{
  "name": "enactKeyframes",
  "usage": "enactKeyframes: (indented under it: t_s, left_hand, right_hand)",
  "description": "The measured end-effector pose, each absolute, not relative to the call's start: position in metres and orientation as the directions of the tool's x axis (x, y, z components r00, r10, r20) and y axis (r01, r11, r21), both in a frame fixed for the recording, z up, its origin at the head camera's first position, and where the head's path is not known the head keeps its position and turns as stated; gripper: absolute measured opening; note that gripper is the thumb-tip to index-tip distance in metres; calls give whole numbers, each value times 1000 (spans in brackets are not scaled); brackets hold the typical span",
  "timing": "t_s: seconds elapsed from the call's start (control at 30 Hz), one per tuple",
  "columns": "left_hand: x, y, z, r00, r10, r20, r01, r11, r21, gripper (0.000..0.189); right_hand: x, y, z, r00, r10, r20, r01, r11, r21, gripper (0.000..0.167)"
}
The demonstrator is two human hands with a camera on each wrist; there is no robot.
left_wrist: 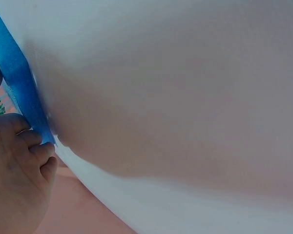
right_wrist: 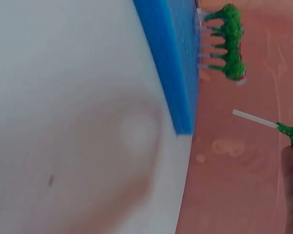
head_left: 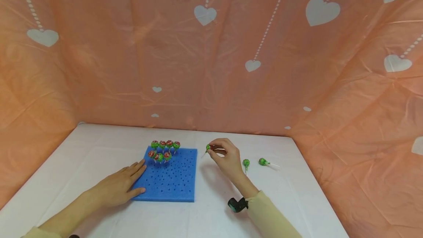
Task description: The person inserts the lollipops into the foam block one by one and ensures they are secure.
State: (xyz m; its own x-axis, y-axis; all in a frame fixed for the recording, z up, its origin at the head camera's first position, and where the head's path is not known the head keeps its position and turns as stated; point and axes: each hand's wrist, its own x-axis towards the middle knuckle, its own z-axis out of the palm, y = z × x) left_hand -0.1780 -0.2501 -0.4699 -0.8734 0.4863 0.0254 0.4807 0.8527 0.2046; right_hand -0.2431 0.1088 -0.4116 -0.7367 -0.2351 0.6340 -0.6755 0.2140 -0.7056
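A blue foam board (head_left: pixel 168 179) dotted with small holes lies on the white table. Several lollipops (head_left: pixel 167 156) in green and red wrappers stand upright in its far left part, in two rows. My left hand (head_left: pixel 120 184) rests along the board's left edge, fingers and thumb spread; the left wrist view shows its fingers (left_wrist: pixel 34 141) against the board's side. Between the thumb and fingers of my right hand (head_left: pixel 228 157) a lollipop (head_left: pixel 208 147) is pinched by its wrapped head. Its bare white stick (right_wrist: pixel 254 119) points down and left, beyond the board's right edge.
Two loose lollipops lie on the table to the right: one (head_left: pixel 246 162) close by my right forearm, the other (head_left: pixel 263 161) farther right. An orange curtain (head_left: pixel 185 65) with white hearts encloses the back and sides of the table (head_left: pixel 284 201).
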Motion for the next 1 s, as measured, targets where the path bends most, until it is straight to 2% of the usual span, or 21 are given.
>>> enactKeyframes:
  t_s: [0.13,0.43,1.0]
  left_hand:
    - [-178,-250,-469,-872,489,24,483,851,208,81]
    - [-179,-251,-471,-870,492,25,486,850,205,82]
    - [-178,-250,-471,-871,491,29,486,849,209,81]
  right_hand:
    - [-245,96,-413,-751,-248,612,-657,198,-727,21]
    - [-267,77,-444,-774,-277,570,-626,194,-756,25]
    - [-271,46,-454,-786,-388,481,-587,228,-776,22]
